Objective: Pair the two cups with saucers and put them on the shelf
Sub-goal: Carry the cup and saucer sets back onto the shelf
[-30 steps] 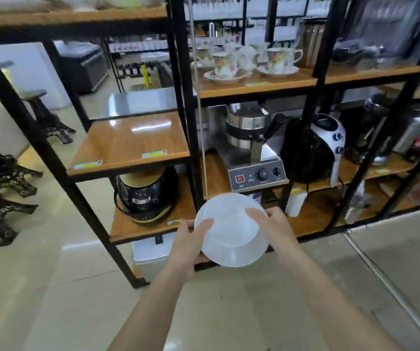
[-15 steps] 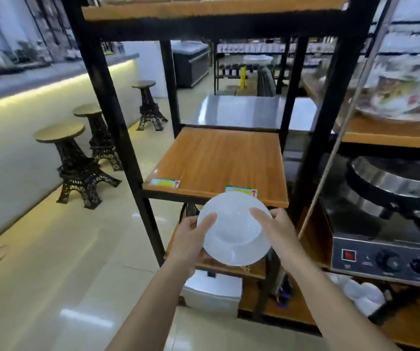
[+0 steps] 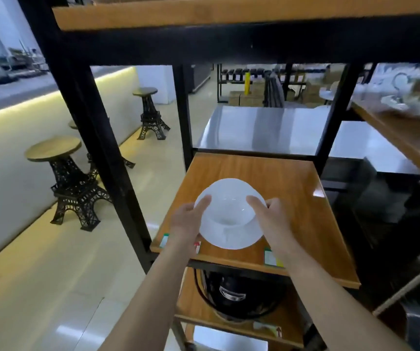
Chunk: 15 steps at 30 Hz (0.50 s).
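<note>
Both my hands hold a white saucer (image 3: pixel 230 236) with a white cup (image 3: pixel 229 201) standing on it, just above the front part of a wooden shelf board (image 3: pixel 274 178). My left hand (image 3: pixel 187 221) grips the left rim, thumb lying along the cup's edge. My right hand (image 3: pixel 271 216) grips the right rim the same way. I cannot tell whether the saucer touches the board. Patterned cups on saucers (image 3: pixel 406 97) stand blurred on the higher shelf at the right.
Black metal posts (image 3: pixel 95 138) frame the shelf unit, with another board (image 3: pixel 229 13) overhead. A black cooker (image 3: pixel 234 297) sits on the shelf below. Tower-shaped stools (image 3: pixel 69 183) stand on the tiled floor at the left. A steel table (image 3: pixel 262 127) lies behind the shelf.
I have stepped closer and to the left; the cup and saucer have moved forward from below the shelf's front edge to over the wooden board. Both hands keep their grip.
</note>
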Tool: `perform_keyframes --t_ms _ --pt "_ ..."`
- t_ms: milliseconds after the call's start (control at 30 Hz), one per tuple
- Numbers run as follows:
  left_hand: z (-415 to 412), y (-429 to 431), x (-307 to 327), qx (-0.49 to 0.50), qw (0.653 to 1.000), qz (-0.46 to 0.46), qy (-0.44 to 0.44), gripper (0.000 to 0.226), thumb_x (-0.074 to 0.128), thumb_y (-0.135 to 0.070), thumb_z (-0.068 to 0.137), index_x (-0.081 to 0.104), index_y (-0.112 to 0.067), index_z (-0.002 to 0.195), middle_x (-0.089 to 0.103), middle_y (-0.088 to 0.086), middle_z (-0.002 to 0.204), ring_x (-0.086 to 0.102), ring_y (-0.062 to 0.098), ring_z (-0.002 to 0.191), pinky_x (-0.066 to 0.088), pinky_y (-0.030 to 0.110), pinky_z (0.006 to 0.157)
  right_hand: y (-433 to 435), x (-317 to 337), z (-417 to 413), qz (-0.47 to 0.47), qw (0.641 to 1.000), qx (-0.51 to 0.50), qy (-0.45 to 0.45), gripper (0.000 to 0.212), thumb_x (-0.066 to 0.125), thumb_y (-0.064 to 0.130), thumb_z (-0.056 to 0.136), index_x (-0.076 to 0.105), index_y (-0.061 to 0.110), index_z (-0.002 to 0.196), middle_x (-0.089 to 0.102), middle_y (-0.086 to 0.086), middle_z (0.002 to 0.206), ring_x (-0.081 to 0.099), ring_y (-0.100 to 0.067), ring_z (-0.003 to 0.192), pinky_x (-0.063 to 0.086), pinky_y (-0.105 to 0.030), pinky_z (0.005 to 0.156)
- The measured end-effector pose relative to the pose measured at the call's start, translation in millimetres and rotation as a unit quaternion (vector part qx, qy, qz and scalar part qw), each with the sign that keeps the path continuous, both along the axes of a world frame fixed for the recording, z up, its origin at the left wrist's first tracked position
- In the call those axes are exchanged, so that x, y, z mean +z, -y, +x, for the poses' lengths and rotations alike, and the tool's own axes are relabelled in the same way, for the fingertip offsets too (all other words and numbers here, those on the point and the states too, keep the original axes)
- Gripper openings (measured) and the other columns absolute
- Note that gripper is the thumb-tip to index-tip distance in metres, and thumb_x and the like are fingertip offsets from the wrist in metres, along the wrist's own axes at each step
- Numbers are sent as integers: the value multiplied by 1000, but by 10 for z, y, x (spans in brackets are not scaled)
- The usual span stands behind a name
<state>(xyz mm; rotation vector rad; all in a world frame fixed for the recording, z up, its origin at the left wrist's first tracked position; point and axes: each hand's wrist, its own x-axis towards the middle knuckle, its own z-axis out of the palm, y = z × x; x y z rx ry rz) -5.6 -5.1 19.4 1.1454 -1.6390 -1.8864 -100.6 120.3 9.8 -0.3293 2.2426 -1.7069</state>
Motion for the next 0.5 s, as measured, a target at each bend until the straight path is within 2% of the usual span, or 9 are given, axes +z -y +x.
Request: perform_keyframes --t_ms 67,133,200,333,433,500 --pt "-172 196 74 9 1000 -14 -9 29 71 -40 79 64 -11 83 64 3 78 63 24 74 57 48 82 190 54 -149 13 1000 -14 9 27 54 40 88 47 15 81 44 2 73 46 -11 66 33 -21 51" --pt "-330 377 140 20 999 -35 -24 32 72 -38 78 59 -12 65 64 6 72 62 24 68 56 43 76 395 102 -306 9 1000 -18 6 37 53 42 87 51 7 99 49 -2 80 51 -14 74 35 -24 55" --pt "-473 533 170 24 998 -48 -34 35 72 -40 76 60 -8 70 61 13 76 61 27 71 54 41 70 589 128 -426 9 999 -33 7 47 54 45 86 50 7 113 52 -4 92 50 -12 76 36 -23 56" --pt "-690 779 134 37 998 -48 -20 40 70 -41 79 67 -1 81 67 19 83 65 30 77 56 41 74 862 106 -590 13 999 -40 23 56 57 47 85 43 11 125 54 -6 106 51 -11 77 37 -21 55" --pt "-817 953 36 50 998 -27 -7 41 72 -41 76 63 -1 77 66 21 84 64 31 77 54 38 70 1013 24 -684 24 998 -34 44 59 57 47 84 44 9 127 55 -7 108 52 -10 79 37 -22 54" --pt "-861 1038 -37 52 998 -19 12 41 72 -40 77 58 -2 70 63 15 78 62 29 77 52 37 66 1087 -55 -719 30 997 -27 60 61 57 49 82 45 9 127 56 -6 106 53 -12 82 38 -21 56"
